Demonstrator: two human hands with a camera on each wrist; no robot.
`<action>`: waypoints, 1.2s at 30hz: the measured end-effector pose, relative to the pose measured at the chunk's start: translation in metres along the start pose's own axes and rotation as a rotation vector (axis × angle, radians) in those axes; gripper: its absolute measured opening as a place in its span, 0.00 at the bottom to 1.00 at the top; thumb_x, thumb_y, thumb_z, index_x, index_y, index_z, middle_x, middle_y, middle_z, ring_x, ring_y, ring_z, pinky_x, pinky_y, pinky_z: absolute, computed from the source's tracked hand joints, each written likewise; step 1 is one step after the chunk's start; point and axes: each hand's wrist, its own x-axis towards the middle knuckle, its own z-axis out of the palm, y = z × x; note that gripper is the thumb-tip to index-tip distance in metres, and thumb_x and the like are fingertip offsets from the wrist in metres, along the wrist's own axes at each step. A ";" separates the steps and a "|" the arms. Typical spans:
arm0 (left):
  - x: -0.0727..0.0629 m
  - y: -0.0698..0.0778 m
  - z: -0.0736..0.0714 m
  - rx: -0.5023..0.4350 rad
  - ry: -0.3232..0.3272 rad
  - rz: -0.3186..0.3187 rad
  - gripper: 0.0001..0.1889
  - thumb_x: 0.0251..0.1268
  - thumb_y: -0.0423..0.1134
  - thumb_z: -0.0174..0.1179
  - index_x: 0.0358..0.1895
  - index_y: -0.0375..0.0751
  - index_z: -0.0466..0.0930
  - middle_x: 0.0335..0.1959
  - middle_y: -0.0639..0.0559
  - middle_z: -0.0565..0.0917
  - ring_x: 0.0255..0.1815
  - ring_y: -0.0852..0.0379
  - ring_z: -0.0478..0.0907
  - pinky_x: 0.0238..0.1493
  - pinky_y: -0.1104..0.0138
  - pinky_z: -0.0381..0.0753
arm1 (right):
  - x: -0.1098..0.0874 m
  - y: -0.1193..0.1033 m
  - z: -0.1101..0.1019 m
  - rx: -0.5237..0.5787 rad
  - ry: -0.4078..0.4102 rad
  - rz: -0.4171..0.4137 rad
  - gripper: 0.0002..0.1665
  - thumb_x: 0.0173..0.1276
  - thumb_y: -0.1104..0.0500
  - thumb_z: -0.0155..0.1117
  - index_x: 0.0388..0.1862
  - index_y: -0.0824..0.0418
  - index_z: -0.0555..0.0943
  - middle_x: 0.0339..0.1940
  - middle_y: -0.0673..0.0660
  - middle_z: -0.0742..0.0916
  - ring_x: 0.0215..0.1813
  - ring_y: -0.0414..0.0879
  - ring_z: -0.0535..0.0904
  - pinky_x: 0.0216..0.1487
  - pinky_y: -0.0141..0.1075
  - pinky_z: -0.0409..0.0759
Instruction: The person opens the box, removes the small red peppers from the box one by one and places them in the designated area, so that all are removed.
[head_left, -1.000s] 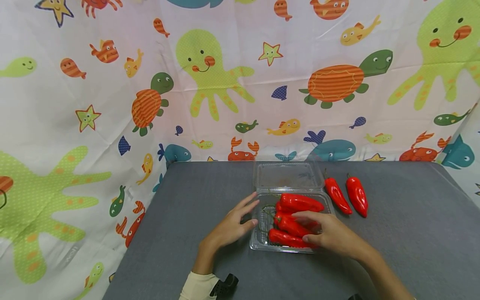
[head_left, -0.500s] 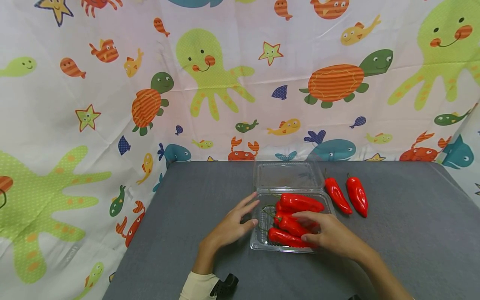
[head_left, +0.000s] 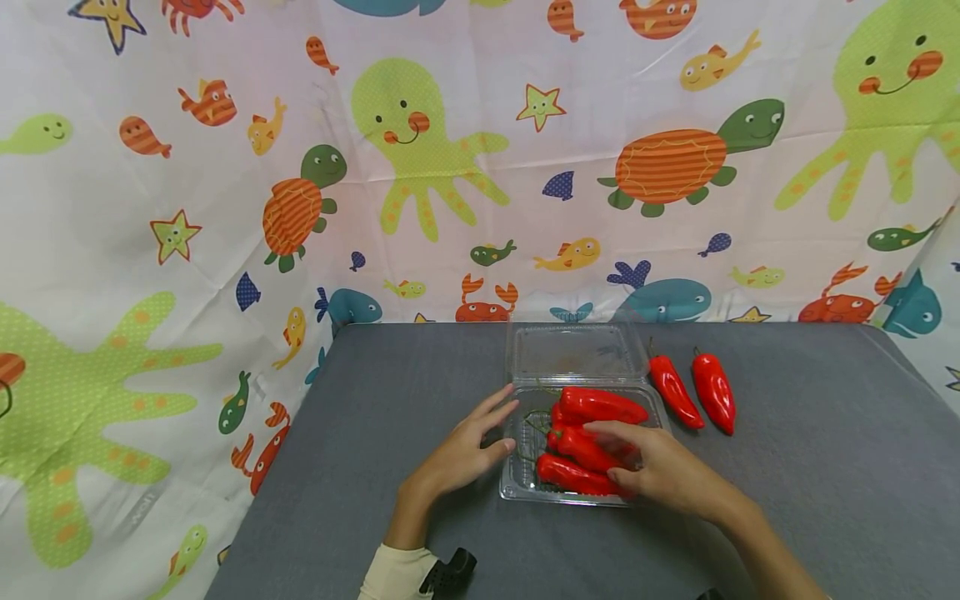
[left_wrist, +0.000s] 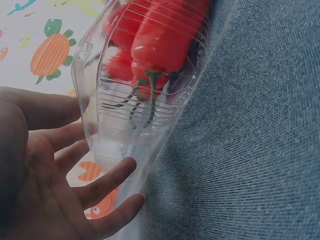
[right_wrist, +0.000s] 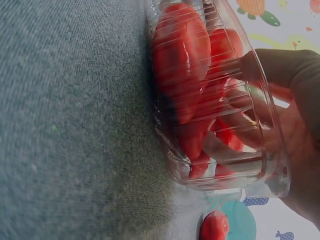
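A clear plastic clamshell box (head_left: 517,483) stands with its lid (head_left: 577,350) folded back, holding several long red peppers with green stems. My left hand (head_left: 461,454) is at the box's left side, fingers spread and fingertips right at the rim; the left wrist view shows the thumb and fingers loosely apart beside the clear wall. My right hand (head_left: 663,467) reaches over the right rim, its index finger and thumb on either side of a middle red pepper (head_left: 581,450). Through the wall in the right wrist view, fingers (right_wrist: 235,117) show among the peppers.
Two more red peppers, one slim (head_left: 675,392) and one wider (head_left: 714,392), lie on the grey tabletop (head_left: 810,467) right of the box. A white curtain (head_left: 450,275) printed with sea animals hangs behind the table's far edge.
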 end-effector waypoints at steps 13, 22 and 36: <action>0.001 0.000 0.000 -0.001 -0.003 -0.002 0.33 0.80 0.42 0.58 0.83 0.42 0.63 0.88 0.61 0.53 0.81 0.47 0.66 0.77 0.41 0.67 | -0.003 -0.001 -0.002 0.077 0.050 0.025 0.42 0.63 0.60 0.78 0.77 0.56 0.74 0.68 0.64 0.82 0.61 0.61 0.81 0.47 0.40 0.91; 0.000 -0.001 0.000 0.002 0.000 -0.005 0.33 0.79 0.42 0.58 0.83 0.42 0.63 0.88 0.59 0.53 0.84 0.47 0.62 0.78 0.39 0.64 | -0.005 0.000 -0.005 0.111 0.052 0.009 0.42 0.63 0.62 0.77 0.76 0.58 0.74 0.66 0.63 0.83 0.62 0.61 0.81 0.48 0.41 0.90; 0.001 -0.001 -0.001 -0.004 -0.003 0.024 0.33 0.79 0.39 0.59 0.82 0.39 0.63 0.88 0.56 0.53 0.80 0.45 0.68 0.78 0.41 0.65 | -0.009 0.003 -0.005 0.188 0.130 -0.067 0.41 0.64 0.57 0.80 0.75 0.59 0.75 0.59 0.62 0.87 0.56 0.57 0.83 0.45 0.38 0.90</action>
